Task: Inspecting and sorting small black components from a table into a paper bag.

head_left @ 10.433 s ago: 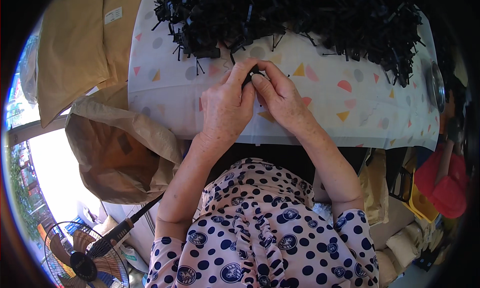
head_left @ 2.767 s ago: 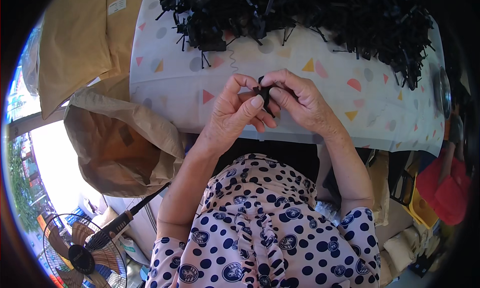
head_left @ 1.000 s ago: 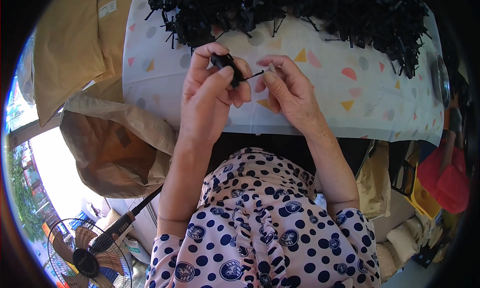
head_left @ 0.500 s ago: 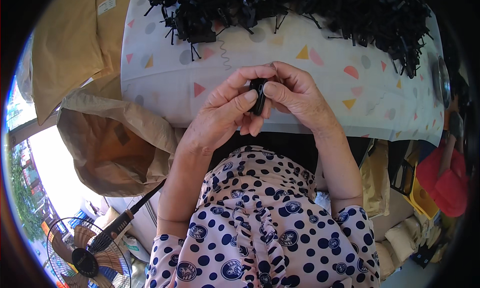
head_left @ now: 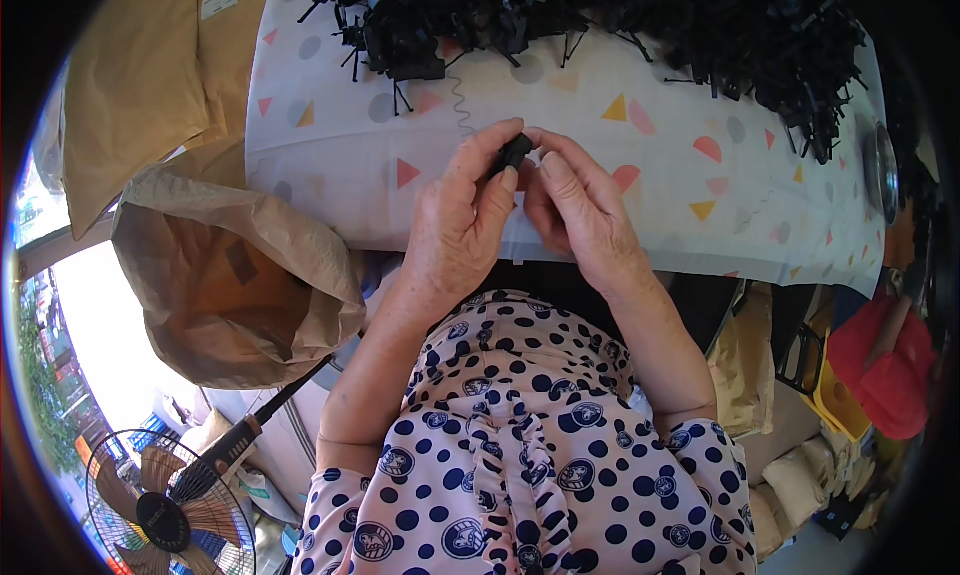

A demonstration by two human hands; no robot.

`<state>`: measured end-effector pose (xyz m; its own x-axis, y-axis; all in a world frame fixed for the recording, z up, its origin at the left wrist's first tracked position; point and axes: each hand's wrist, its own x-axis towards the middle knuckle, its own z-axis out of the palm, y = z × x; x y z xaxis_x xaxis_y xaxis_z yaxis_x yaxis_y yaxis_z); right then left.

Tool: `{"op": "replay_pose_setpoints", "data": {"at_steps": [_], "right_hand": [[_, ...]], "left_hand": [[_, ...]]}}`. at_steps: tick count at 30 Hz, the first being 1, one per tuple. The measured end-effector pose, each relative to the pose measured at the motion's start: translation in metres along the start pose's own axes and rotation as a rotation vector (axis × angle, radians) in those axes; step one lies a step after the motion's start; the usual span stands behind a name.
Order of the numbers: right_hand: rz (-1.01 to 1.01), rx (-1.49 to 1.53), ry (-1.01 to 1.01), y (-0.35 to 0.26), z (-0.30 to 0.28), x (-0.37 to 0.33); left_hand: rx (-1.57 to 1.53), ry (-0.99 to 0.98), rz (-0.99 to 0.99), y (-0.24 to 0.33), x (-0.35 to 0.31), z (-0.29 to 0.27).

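Item: one black piece (head_left: 514, 153), pinched between thumb and forefinger of the left hand (head_left: 452, 213), over the table (head_left: 660, 237), inward of its near edge.
Item: right hand (head_left: 592, 220), fingers curled just beside; I see its thumb now off the piece, but cannot tell whether it holds anything.
Inference: the left grip alone now steadies the piece.
Item: black heap (head_left: 440, 35), far edge.
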<state>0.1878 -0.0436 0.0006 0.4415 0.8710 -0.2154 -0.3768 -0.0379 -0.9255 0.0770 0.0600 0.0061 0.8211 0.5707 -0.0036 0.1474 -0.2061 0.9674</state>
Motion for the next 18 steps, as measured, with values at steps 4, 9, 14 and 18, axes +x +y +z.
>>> {"op": "replay_pose_setpoints", "data": {"at_steps": [4, 9, 14, 18], "right_hand": [[0.046, 0.104, -0.003, 0.000, 0.003, -0.002], [0.042, 0.146, 0.006, 0.002, -0.001, 0.001], [0.066, 0.172, 0.006, 0.002, -0.003, 0.002], [0.052, 0.157, -0.040, 0.004, -0.004, 0.006]], "left_hand": [[0.012, 0.006, 0.004, 0.003, 0.003, 0.007], [0.074, 0.021, 0.013, 0.007, 0.008, 0.012], [0.197, 0.103, 0.117, 0.009, 0.010, 0.016], [0.244, 0.088, 0.191, 0.004, 0.011, 0.012]]}}
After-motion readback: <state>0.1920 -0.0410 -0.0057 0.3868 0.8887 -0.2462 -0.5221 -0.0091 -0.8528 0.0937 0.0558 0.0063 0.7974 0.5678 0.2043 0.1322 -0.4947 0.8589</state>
